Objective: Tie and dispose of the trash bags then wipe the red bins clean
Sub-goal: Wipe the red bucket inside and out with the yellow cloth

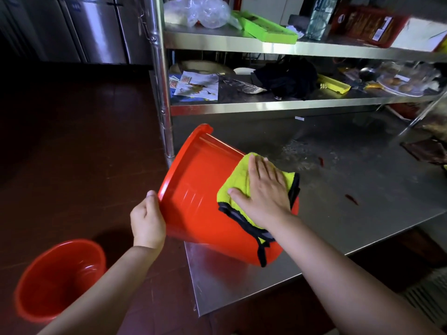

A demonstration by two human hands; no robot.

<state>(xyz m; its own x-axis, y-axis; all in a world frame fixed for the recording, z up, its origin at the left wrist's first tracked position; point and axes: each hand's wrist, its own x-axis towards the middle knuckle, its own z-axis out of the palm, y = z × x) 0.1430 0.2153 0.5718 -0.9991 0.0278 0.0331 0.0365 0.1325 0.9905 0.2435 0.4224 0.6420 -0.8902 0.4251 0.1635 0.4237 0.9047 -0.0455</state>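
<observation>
Wiping stage of the bin-cleaning task. No trash bag was visible in either bin, which suggests the tying and disposal were already done and the work stood within the wiping. One red bin (200,197) lay tipped on its side at the near left corner of the steel table (338,213), its open mouth facing left, past the table edge. The right hand (262,189) lay flat on a yellow cloth (235,187) against the bin's outer wall, fingers straight and slightly spread, thumb out to the left, pressing rather than gripping. The left hand (148,220) steadied the bin at its rim (169,175), fingers curled round the edge and thumb lying along the rim's outer side. A second red bin (60,279) stood upright on the floor at near left; whether it had been wiped could not be told. The tipped bin's inside was turned away from view.
</observation>
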